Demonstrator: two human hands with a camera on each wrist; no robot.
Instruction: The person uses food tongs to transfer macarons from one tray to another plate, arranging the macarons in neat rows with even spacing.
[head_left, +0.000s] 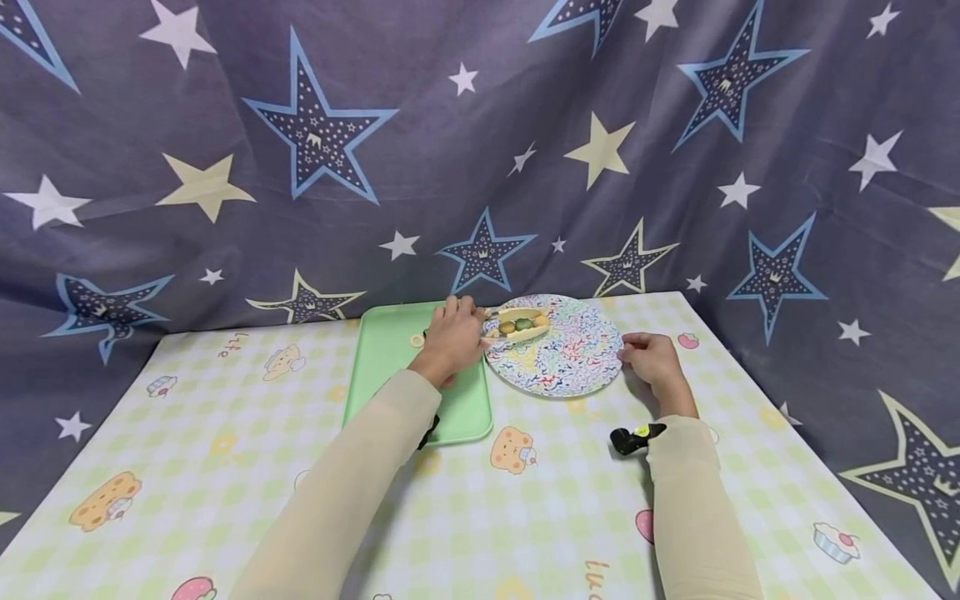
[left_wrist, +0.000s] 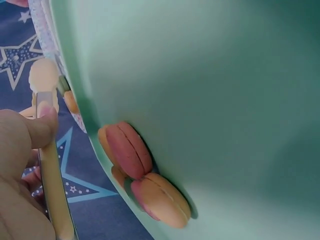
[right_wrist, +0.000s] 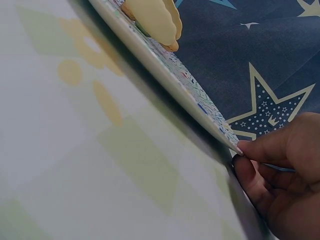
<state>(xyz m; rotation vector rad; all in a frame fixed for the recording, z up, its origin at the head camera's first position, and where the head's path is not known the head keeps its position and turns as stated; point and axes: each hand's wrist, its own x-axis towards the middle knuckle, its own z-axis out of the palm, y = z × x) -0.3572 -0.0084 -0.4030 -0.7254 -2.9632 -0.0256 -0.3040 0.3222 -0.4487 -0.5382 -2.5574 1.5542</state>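
My left hand grips a pair of pale yellow tongs, thumb pressed along one arm. The tong heads spread over a round, multicoloured speckled plate. Between them are a brown macaron, a green macaron and an orange macaron; whether the tongs squeeze any is unclear. My right hand pinches the plate's right rim between thumb and fingers, as the right wrist view also shows. Below my left forearm is a green tray, holding a pink macaron and an orange macaron.
More macarons lie partly hidden against the tray wall. The tray and plate sit side by side at the back of a checked tablecloth. A dark curtain with stars hangs close behind the table.
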